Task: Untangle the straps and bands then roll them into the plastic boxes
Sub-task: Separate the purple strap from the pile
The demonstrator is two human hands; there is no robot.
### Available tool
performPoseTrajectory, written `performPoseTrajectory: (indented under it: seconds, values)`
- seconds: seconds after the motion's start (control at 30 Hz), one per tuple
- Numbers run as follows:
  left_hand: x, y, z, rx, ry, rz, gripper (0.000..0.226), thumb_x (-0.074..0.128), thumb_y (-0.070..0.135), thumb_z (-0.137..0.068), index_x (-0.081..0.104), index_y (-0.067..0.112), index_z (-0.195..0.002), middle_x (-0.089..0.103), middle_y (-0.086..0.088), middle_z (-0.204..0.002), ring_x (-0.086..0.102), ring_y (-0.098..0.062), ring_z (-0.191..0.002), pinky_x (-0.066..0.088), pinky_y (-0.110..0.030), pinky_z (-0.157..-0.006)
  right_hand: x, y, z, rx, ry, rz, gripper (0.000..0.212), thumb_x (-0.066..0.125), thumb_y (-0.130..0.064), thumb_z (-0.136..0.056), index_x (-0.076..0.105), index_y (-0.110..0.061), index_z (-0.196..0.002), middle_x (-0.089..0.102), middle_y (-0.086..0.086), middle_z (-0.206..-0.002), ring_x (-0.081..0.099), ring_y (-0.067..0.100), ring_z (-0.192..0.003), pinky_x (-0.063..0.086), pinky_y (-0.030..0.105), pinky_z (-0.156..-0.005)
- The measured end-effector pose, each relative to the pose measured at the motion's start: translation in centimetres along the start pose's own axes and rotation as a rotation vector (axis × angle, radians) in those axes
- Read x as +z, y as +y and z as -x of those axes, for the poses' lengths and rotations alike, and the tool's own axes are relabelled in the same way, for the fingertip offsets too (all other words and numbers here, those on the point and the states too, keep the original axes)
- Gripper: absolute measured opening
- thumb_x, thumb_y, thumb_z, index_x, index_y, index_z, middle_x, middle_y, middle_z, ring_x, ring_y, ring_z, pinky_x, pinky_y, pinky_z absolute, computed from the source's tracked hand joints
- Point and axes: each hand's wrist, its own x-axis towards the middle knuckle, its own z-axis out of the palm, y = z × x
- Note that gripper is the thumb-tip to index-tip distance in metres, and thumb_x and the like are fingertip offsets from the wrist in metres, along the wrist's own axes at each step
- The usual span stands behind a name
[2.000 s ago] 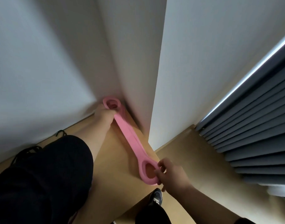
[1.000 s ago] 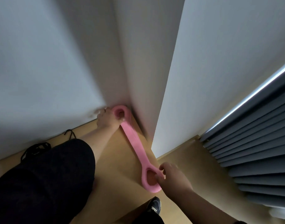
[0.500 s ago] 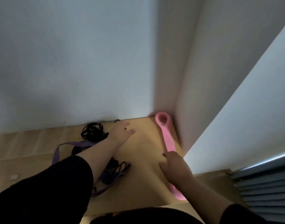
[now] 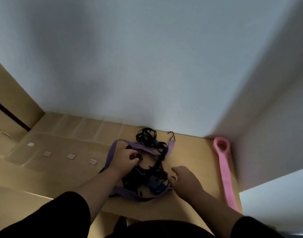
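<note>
Nearest to us, our two forearms reach out from dark sleeves over the wooden tabletop (image 4: 195, 157). Our right hand (image 4: 185, 178) hovers at the near right edge of the tangle of straps (image 4: 145, 169), fingers loosely curled and holding nothing that we can see; we judge it is placed there to steady the heap or catch a loose end. Our left hand (image 4: 125, 159) sits further in, its fingers curled into the middle of the knot, apparently pinching a dark strand, probably to lift one piece free of the rest. The two hands are apart, one on each side of the heap.

The heap itself lies in the middle of the table: a purple strap (image 4: 113, 152) loops around it, a blue ribbed piece (image 4: 155, 183) shows near our right hand, and a black cord bundle (image 4: 148, 137) with a metal hook (image 4: 172, 134) lies at the far end, close to the wall (image 4: 147, 66).

Well apart to the right, the pink band (image 4: 223, 170) lies flat and straight along the wall corner, likely set aside already untangled. The clear plastic boxes (image 4: 61, 140) stand in a row to the left, beside the heap and within reach for rolling. Small white labels (image 4: 71, 156) on their near faces are too blurred to read; we see no other writing.
</note>
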Motion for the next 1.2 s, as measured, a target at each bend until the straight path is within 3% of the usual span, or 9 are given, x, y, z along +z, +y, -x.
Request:
performPoseTrajectory:
  seconds: [0.23,0.4,0.57,0.77,0.97,1.07,1.13,1.2]
  values:
    - [-2.1,-5.6,0.0,0.049,-0.136,-0.123,0.045,0.064,0.028,-0.092,0.060,0.016,-0.134,0.060,-0.003,-0.132,0.056,-0.017,-0.121,0.045,-0.027,-0.101,3.2,-5.3,-1.8,-0.028,-0.047,0.073,0.024,0.054,-0.032,-0.095,0.064,-0.015,-0.108,0.058,0.001,-0.104,0.056,0.019,-0.094,0.051,0.034,-0.083]
    - [-1.5,-7.2,-0.4,0.153,-0.228,-0.203,0.046,0.063,0.032,-0.093,0.056,0.021,-0.137,0.056,0.001,-0.131,0.050,-0.016,-0.125,0.040,-0.028,-0.106,4.5,-7.5,-2.4,-0.011,-0.078,0.074,0.031,0.053,-0.031,-0.096,0.062,-0.018,-0.122,0.055,0.000,-0.119,0.054,0.018,-0.112,0.049,0.034,-0.090]
    - [-1.6,-7.2,-1.1,0.304,-0.219,-0.247,0.046,0.063,0.035,-0.092,0.054,0.025,-0.136,0.054,0.005,-0.129,0.044,-0.014,-0.125,0.036,-0.027,-0.107,5.1,-8.2,-2.9,0.000,-0.057,0.094,0.039,0.057,-0.041,-0.094,0.057,-0.030,-0.132,0.052,-0.001,-0.123,0.050,0.017,-0.114,0.048,0.033,-0.091]
    - [-1.6,-5.3,-1.2,0.459,-0.249,-0.233,0.021,0.060,0.025,-0.093,0.067,0.021,-0.113,0.061,0.006,-0.114,0.050,-0.011,-0.110,0.041,-0.026,-0.098,4.9,-8.0,-3.8,-0.061,-0.114,0.107,0.021,0.056,-0.036,-0.095,0.066,-0.032,-0.113,0.053,-0.007,-0.110,0.051,0.016,-0.108,0.048,0.035,-0.091]
    - [-3.3,-2.1,-1.1,0.300,-0.217,0.155,0.011,0.060,0.012,-0.092,0.068,0.020,-0.092,0.068,0.005,-0.089,0.064,-0.008,-0.084,0.054,-0.027,-0.077,4.0,-7.0,-4.6,-0.137,-0.117,0.055,0.034,0.062,-0.042,-0.089,0.064,-0.028,-0.120,0.059,-0.003,-0.114,0.054,0.016,-0.107,0.047,0.032,-0.088]
    - [-4.7,0.5,-1.1,0.256,-0.217,0.368,0.010,0.062,0.013,-0.093,0.065,0.022,-0.088,0.071,-0.001,-0.079,0.068,-0.011,-0.073,0.056,-0.027,-0.067,2.9,-6.8,-4.9,-0.174,-0.021,0.004,0.043,0.049,-0.051,-0.080,0.069,-0.025,-0.107,0.063,-0.002,-0.103,0.056,0.021,-0.095,0.051,0.041,-0.083]
    - [-5.8,2.1,-1.0,0.220,-0.202,0.484,0.014,0.064,0.012,-0.092,0.064,0.022,-0.082,0.071,-0.001,-0.073,0.069,-0.011,-0.069,0.054,-0.025,-0.064,1.9,-6.6,-5.3,-0.204,0.096,-0.074,0.032,0.050,-0.045,-0.083,0.069,-0.022,-0.096,0.065,-0.005,-0.092,0.056,0.018,-0.087,0.051,0.042,-0.078]
    - [-7.1,3.4,-1.0,0.159,-0.192,0.683,0.015,0.061,0.009,-0.093,0.066,0.016,-0.082,0.072,-0.006,-0.077,0.071,-0.020,-0.075,0.056,-0.030,-0.070,0.0,-7.1,-5.2,-0.194,0.175,-0.248,0.015,0.061,-0.034,-0.092,0.068,-0.022,-0.097,0.066,-0.010,-0.091,0.057,0.008,-0.086,0.050,0.031,-0.078]
